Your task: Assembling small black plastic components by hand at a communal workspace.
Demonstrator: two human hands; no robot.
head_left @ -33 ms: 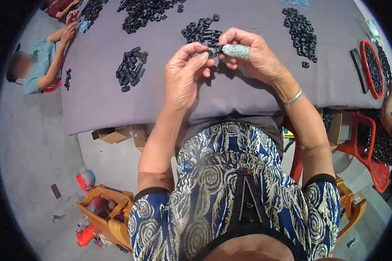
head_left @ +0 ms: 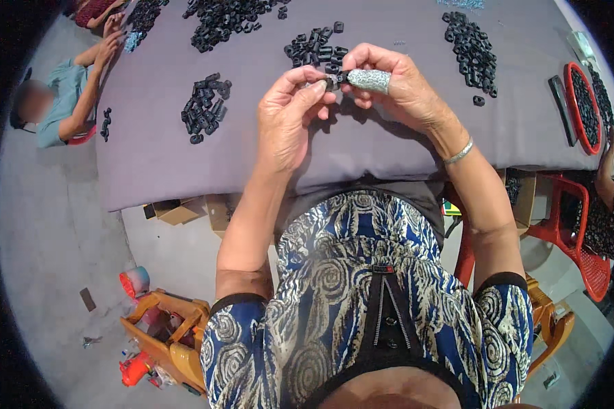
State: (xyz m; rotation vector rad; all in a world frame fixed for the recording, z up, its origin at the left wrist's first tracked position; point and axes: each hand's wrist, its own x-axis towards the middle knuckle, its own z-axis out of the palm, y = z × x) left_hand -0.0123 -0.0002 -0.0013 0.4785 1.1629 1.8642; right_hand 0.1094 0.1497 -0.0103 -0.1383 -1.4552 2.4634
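Note:
Above the cloth-covered table, both my hands meet and pinch small black plastic pieces between the fingertips. My left hand (head_left: 290, 112) is closed on one black piece (head_left: 330, 83), thumb against forefinger. Opposite it, my right hand (head_left: 396, 85) is closed on another black piece (head_left: 343, 78) that touches or nearly touches the first. A silvery wrap (head_left: 370, 81) covers my right thumb. The fingers hide much of both pieces, so whether they are joined I cannot tell. Just beyond my fingertips lies a loose heap of black pieces (head_left: 312, 48).
A smaller black heap (head_left: 207, 109) lies left of my hands, a longer one (head_left: 469, 51) to the right, and a large one (head_left: 225, 20) farther back. Light-blue small parts (head_left: 462, 4) sit at the far edge. A red basket (head_left: 596, 140) stands at right. Co-workers sit at both sides.

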